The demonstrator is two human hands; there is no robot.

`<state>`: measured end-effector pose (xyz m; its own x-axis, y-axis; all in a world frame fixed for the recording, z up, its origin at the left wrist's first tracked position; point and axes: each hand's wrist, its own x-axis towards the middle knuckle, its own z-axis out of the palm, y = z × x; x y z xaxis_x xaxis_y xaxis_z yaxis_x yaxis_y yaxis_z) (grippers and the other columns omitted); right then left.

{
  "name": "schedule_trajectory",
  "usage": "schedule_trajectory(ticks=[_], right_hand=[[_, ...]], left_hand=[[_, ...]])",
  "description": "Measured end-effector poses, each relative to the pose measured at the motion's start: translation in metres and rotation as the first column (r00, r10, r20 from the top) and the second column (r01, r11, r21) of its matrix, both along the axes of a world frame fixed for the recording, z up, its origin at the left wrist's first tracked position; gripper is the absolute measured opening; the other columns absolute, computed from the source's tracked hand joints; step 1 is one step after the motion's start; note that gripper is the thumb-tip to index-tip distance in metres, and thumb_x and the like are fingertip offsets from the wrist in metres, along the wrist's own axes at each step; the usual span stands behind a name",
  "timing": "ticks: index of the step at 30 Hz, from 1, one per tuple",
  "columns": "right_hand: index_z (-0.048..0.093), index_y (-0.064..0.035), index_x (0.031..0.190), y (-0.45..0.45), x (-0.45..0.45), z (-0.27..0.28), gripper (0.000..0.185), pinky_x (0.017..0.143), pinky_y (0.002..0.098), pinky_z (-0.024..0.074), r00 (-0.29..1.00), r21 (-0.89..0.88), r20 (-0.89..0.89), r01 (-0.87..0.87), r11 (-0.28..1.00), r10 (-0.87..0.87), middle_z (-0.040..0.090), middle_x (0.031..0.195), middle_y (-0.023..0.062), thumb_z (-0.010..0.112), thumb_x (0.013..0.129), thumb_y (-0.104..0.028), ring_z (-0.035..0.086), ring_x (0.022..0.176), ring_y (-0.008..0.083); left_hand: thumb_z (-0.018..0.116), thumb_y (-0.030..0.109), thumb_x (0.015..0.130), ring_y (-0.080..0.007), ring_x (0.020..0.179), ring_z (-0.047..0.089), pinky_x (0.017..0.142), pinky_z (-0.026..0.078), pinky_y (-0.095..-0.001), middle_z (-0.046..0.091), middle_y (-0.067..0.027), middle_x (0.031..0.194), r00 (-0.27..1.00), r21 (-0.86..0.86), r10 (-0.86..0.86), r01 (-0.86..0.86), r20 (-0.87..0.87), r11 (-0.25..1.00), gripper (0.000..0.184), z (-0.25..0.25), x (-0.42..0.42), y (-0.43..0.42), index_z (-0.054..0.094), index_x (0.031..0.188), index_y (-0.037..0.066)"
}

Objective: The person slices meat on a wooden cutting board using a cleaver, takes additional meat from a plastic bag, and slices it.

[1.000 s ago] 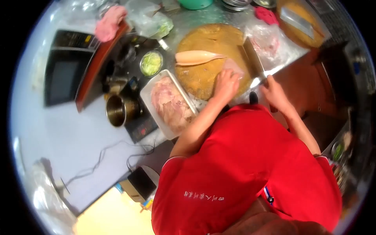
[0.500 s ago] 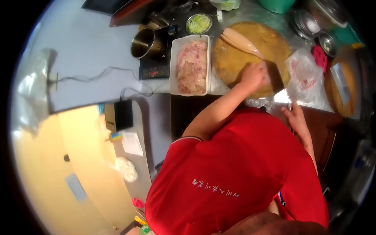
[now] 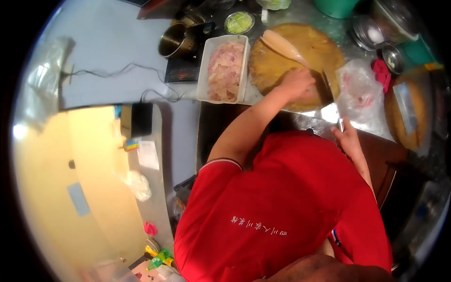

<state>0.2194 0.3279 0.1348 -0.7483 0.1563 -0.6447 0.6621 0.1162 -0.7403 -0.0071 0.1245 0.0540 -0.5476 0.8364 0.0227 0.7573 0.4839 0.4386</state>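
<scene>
A round wooden board (image 3: 324, 42) lies on the metal counter, with a pale, long piece of meat (image 3: 282, 46) across its upper left. My left hand (image 3: 298, 84) presses down on the board just below that piece, its fingers bent together; a small pale bit shows under them, too blurred to name. My right hand (image 3: 346, 133) grips the handle of a cleaver (image 3: 332, 98), whose blade stands near upright at the board's right side. Left of the board sits a white tub (image 3: 201, 84) holding sliced meat (image 3: 225, 70).
Right of the board are a plastic bag (image 3: 361, 87), a pink cloth (image 3: 380, 75) and a second board (image 3: 399, 127) with another cleaver (image 3: 405, 108). Behind stand a bowl of shredded greens (image 3: 239, 22), a green tub (image 3: 336, 7) and metal bowls (image 3: 366, 33). A metal pot (image 3: 173, 41) is at left.
The view has swung round since a second ago, shifting the counter. My left hand stays on the board below the long piece, and my right hand still holds the cleaver at its right side.
</scene>
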Motion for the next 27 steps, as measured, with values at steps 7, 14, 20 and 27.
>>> schedule_trajectory(ticks=[7,14,20,27], right_hand=[[0.052,-0.0059,0.153,0.009,0.008,-0.012,0.058,0.078,0.0353,0.0512,0.987,0.173,-0.098,-0.109,0.979,0.127,0.066,0.090,0.0115,0.071,0.102,-0.025,0.059,0.079,0.0190],[0.047,0.0036,0.154,-0.007,-0.014,0.000,0.062,0.094,0.0460,0.0533,0.886,0.289,-0.279,-0.290,0.912,0.370,0.074,0.114,0.0292,0.061,0.108,-0.035,0.073,0.105,0.0406],[0.052,0.0041,0.147,-0.028,-0.041,-0.015,0.059,0.086,0.0522,0.0529,0.741,0.459,-0.276,-0.458,0.761,0.612,0.072,0.102,0.0314,0.058,0.108,-0.040,0.069,0.097,0.0482],[0.052,0.0026,0.147,-0.024,-0.036,0.005,0.055,0.087,0.0538,0.0524,0.765,0.458,-0.188,-0.486,0.744,0.616,0.071,0.103,0.0332,0.057,0.109,-0.037,0.069,0.098,0.0491]], left_hand=[[0.076,0.028,0.084,-0.0402,0.113,0.059,0.097,0.050,-0.0477,0.064,-0.0170,0.111,0.953,0.061,0.277,-0.271,-0.119,0.961,0.033,-0.011,0.021,-0.012,0.075,0.108,0.006],[0.072,0.012,0.090,-0.0417,0.112,0.059,0.101,0.049,-0.0484,0.065,-0.0171,0.116,0.975,0.322,0.214,-0.185,-0.057,0.928,0.022,-0.029,0.050,-0.044,0.073,0.111,0.003],[0.072,0.014,0.093,-0.0403,0.128,0.056,0.113,0.043,-0.0482,0.064,-0.0148,0.136,0.992,0.275,0.091,-0.062,-0.091,0.959,0.045,-0.030,0.041,-0.068,0.069,0.138,0.014],[0.079,0.025,0.087,-0.0319,0.129,0.055,0.110,0.041,-0.0479,0.063,-0.0063,0.136,0.965,0.197,0.155,-0.114,-0.210,0.974,0.057,-0.036,0.049,-0.065,0.068,0.143,0.021]])
